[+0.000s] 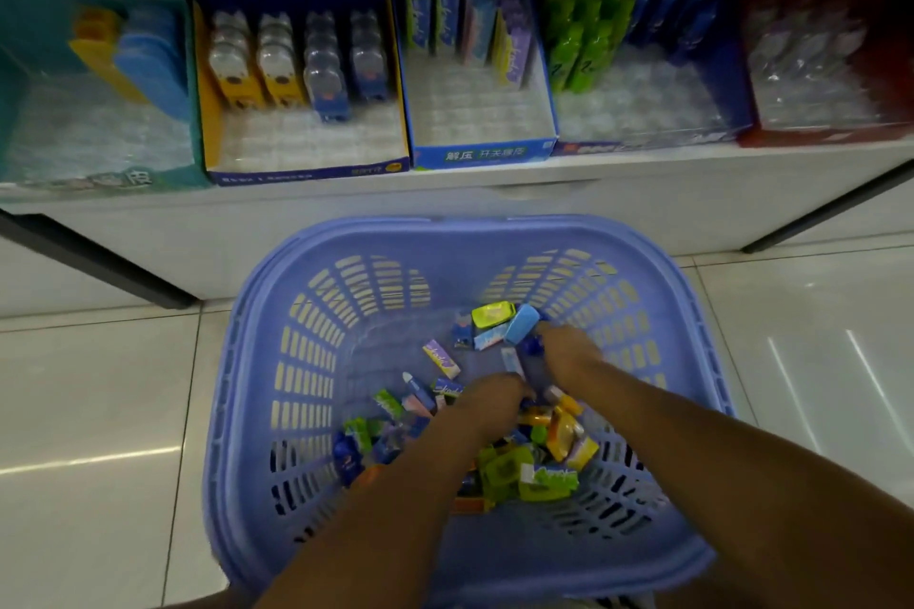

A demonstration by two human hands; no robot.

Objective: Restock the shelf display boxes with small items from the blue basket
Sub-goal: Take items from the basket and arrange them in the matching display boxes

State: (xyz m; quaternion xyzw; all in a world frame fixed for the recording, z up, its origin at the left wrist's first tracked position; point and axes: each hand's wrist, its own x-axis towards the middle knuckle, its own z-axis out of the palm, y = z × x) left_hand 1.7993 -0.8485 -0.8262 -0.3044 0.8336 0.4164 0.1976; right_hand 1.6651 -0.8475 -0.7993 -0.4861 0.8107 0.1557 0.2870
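The blue basket (346,232) stands on the floor below the shelf, with several small colourful items in its bottom: a lime case (492,314), a light blue block (522,324), a purple pack (440,359). Both my arms reach down into it. My left hand (494,398) is seen from the back, its fingers dipped among the items and hidden. My right hand (569,351) is further in, its fingers curled around a small dark blue item (531,345). On the shelf stand the display boxes: yellow-and-navy (306,173), blue (479,154), green bottles (583,40).
A teal display box (99,183) stands at the shelf's far left and a red one (816,136) at the far right. The white shelf front (494,203) is directly behind the basket. Glossy floor tiles (99,410) lie on both sides.
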